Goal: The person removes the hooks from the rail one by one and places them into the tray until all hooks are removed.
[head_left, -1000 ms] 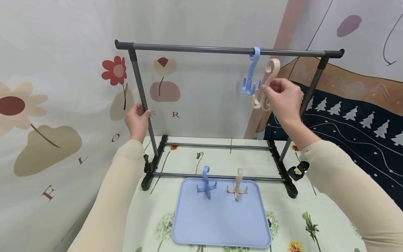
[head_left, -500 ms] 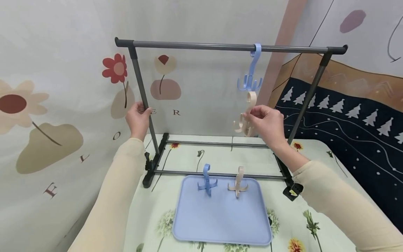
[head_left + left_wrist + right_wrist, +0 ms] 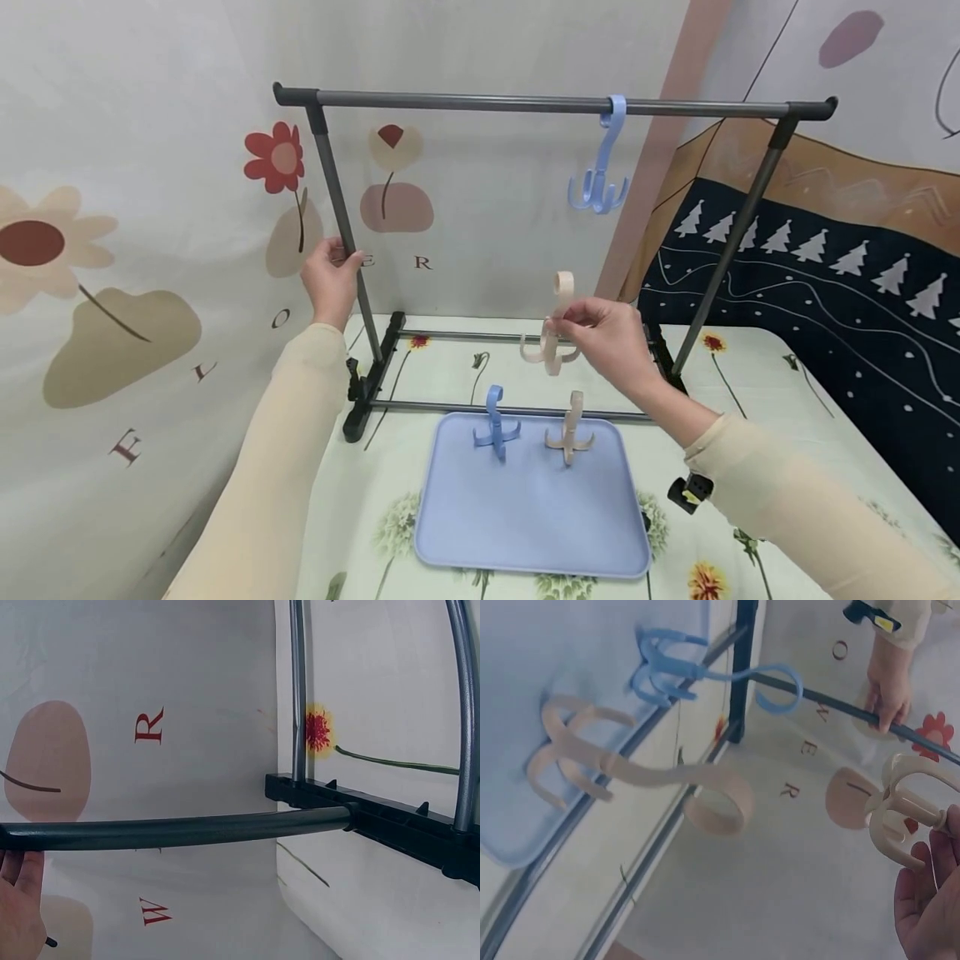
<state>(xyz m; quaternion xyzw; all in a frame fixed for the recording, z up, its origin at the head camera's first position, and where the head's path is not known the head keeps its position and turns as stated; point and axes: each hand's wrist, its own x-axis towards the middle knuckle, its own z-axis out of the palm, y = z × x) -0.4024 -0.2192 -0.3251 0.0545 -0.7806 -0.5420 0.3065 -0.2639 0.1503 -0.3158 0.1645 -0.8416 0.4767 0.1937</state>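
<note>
With its thumb and fingers, my left hand (image 3: 332, 283) grips the left post (image 3: 332, 179) of a dark metal clothes rack. A beige four-prong hook (image 3: 552, 350) is pinched in my right hand (image 3: 611, 342), hook end up, above the rack's base. In the right wrist view its prongs (image 3: 889, 810) show beyond the fingers. One blue four-prong hook (image 3: 600, 179) hangs from the top bar (image 3: 465, 101), right of centre. On the blue tray (image 3: 525, 525), another blue hook (image 3: 496, 429) and a second beige hook (image 3: 572, 433) lie at the far edge, their curved ends past the rim.
The rack's lower front rail (image 3: 420, 407) runs just behind the tray, with a rear rail (image 3: 465, 336) further back. Its right post (image 3: 735, 242) rises behind my right hand. A flower-print cloth (image 3: 360, 517) covers the table, and printed curtains hang behind.
My right hand has moved down and left from beneath the top bar, carrying the beige hook. The left hand keeps its grip on the post, and the blue hook stays on the bar.
</note>
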